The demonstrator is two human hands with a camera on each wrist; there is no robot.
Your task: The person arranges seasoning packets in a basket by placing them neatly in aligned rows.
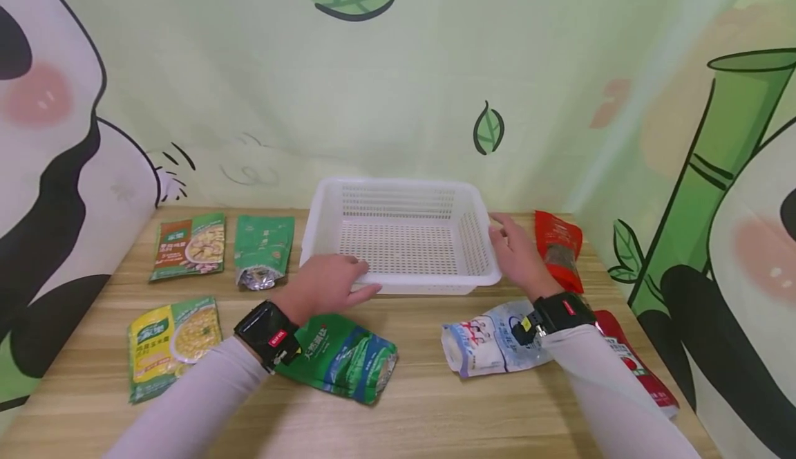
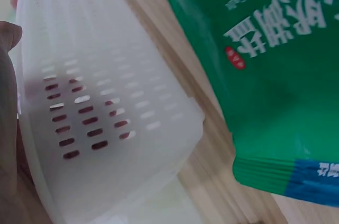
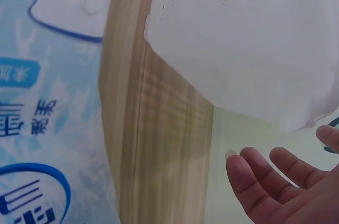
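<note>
A white perforated plastic basket (image 1: pixel 410 283) stands at the back middle of the wooden table. My left hand (image 1: pixel 326 283) grips its front-left rim; in the left wrist view, skin shows through the slots of the basket wall (image 2: pixel 132 75). My right hand (image 1: pixel 516 251) is beside the basket's right end, fingers loosely bent and spread, apart from the wall in the right wrist view. Under my left wrist lies a green salt pouch (image 1: pixel 342 359). A light-blue and white pouch (image 1: pixel 488 341) lies below my right wrist, which covers part of it.
On the left are a brown-and-green packet (image 1: pixel 189 246), a green pouch with a silver end (image 1: pixel 264 245) and a yellow packet (image 1: pixel 168 348). On the right lie a red packet (image 1: pixel 560 248) and a dark-red pouch (image 1: pixel 647 369), partly under my sleeve. A printed curtain (image 1: pixel 398 99) hangs behind.
</note>
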